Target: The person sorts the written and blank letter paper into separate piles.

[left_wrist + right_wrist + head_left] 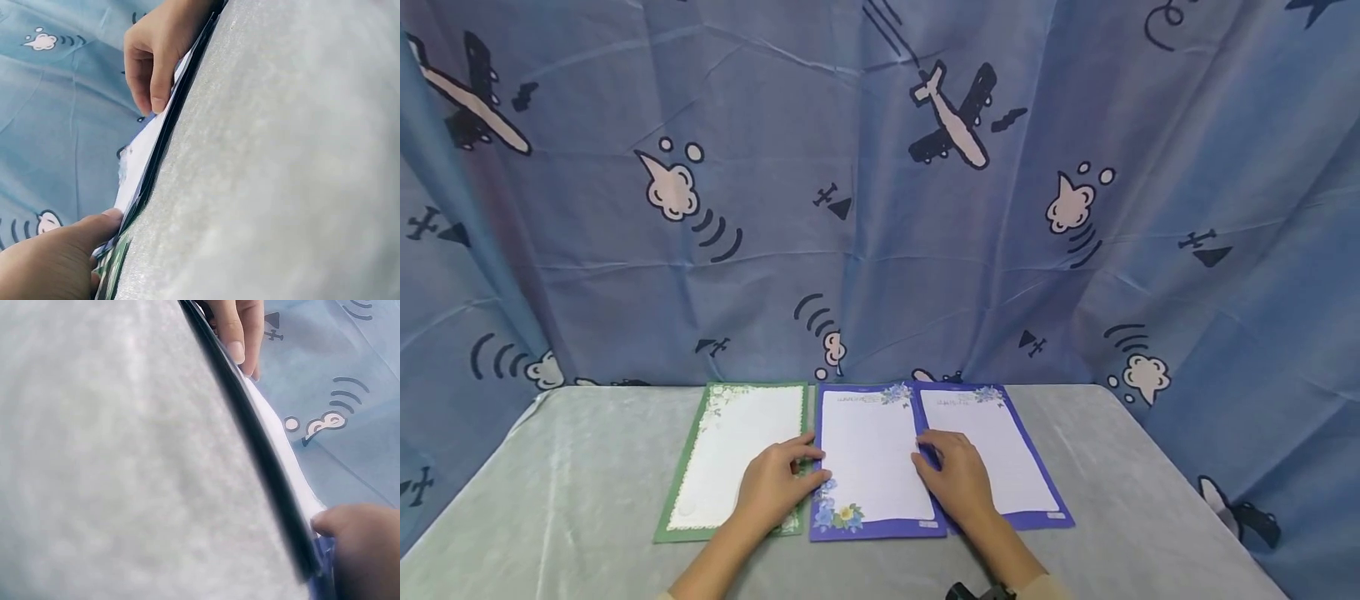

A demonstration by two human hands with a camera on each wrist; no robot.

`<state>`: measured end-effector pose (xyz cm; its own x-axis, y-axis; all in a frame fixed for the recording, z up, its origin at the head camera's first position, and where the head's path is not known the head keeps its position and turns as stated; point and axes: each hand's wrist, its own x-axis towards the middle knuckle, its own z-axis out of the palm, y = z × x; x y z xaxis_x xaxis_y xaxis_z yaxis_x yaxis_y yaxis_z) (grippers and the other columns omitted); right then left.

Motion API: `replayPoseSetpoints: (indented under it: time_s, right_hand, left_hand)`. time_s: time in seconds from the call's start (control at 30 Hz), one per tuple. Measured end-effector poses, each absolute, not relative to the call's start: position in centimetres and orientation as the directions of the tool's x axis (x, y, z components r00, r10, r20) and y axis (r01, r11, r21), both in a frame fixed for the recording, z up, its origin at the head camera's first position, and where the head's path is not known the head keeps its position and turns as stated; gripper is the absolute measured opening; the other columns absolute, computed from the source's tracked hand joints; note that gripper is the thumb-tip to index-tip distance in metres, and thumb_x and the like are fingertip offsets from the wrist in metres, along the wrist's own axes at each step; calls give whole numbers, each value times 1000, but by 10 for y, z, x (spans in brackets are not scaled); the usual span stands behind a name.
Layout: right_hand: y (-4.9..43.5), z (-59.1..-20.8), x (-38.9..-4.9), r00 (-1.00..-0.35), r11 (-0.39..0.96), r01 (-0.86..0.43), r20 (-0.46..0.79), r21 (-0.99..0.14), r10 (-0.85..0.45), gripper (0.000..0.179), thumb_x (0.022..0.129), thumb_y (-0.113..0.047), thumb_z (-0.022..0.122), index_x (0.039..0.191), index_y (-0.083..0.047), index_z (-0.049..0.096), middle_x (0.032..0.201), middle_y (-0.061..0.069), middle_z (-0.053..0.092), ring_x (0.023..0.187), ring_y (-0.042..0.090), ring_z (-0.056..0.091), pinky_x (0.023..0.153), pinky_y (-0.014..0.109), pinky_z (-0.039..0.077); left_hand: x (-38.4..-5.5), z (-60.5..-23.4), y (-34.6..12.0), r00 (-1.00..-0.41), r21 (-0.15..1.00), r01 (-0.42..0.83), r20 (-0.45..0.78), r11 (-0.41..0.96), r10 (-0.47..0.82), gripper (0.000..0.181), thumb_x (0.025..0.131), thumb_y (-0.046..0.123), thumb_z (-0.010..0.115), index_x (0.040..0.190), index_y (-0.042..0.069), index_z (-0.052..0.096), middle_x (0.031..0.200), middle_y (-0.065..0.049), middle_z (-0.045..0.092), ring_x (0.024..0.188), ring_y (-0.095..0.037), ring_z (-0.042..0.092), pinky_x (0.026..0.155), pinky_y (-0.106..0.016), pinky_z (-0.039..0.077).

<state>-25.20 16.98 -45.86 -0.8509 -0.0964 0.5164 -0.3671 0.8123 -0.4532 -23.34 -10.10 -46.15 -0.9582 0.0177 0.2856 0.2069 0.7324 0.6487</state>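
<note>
Three decorated paper pads lie side by side on the table. The middle one is a purple-bordered pad (pixel 876 454) with blue flowers at its top right and lower left corners. My left hand (pixel 771 483) is at its left edge, thumb and forefinger extended against the side, the palm over the green-bordered pad (pixel 722 458). On the opposite side my right hand (pixel 958 479) touches the middle pad's right edge, above a second purple-bordered pad (pixel 1011 467). In the left wrist view, my left thumb (pixel 94 228) lies at the pad's near corner. The undersides of both hands are partly hidden.
A grey-white cloth covers the table (pixel 1120 492). Behind it and at both sides hangs a blue curtain (pixel 775 108) printed with aeroplanes and clouds. A dark wrist device (pixel 979 592) shows beside the right sleeve.
</note>
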Motion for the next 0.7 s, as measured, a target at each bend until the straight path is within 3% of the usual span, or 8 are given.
replayPoseSetpoints:
  time_s: [0.17, 0.27, 0.4, 0.7]
  right_hand:
    - [169, -459, -252, -851, 757, -385, 520, -528, -70, 25, 79, -4, 82, 104, -7, 78, 107, 9, 77, 102, 26, 72, 90, 43, 57]
    - [169, -460, -254, -856, 720, -395, 513, -571, -63, 24, 80, 0, 81, 102, -8, 79, 100, 7, 76, 85, 18, 70, 76, 32, 58]
    - [170, -459, -253, -885, 683, -372, 461, -629, -57, 19, 83, -1, 77, 100, -9, 79, 88, 6, 73, 69, 7, 57, 62, 20, 49]
    - [173, -453, -253, -925, 639, -320, 377, -700, -50, 26, 85, 5, 70, 105, -9, 80, 95, 6, 76, 72, 9, 56, 65, 19, 48]
  left_hand:
    - [-232, -461, -101, -954, 642, 216, 298, 736, 20, 26, 75, 33, 89, 98, 23, 82, 130, 2, 71, 61, -1, 43, 59, -20, 37]
    - [-233, -461, -101, -952, 637, 221, 305, 738, 22, 25, 75, 33, 88, 98, 23, 82, 130, 2, 71, 62, -1, 44, 59, -20, 37]
    - [-232, -461, -101, -954, 640, 215, 299, 738, 18, 24, 76, 31, 88, 97, 22, 82, 130, 2, 71, 63, 0, 44, 60, -20, 38]
    - [-232, -461, -100, -947, 640, 235, 321, 732, 23, 23, 76, 29, 88, 96, 21, 82, 128, 0, 72, 65, 1, 46, 61, -21, 39]
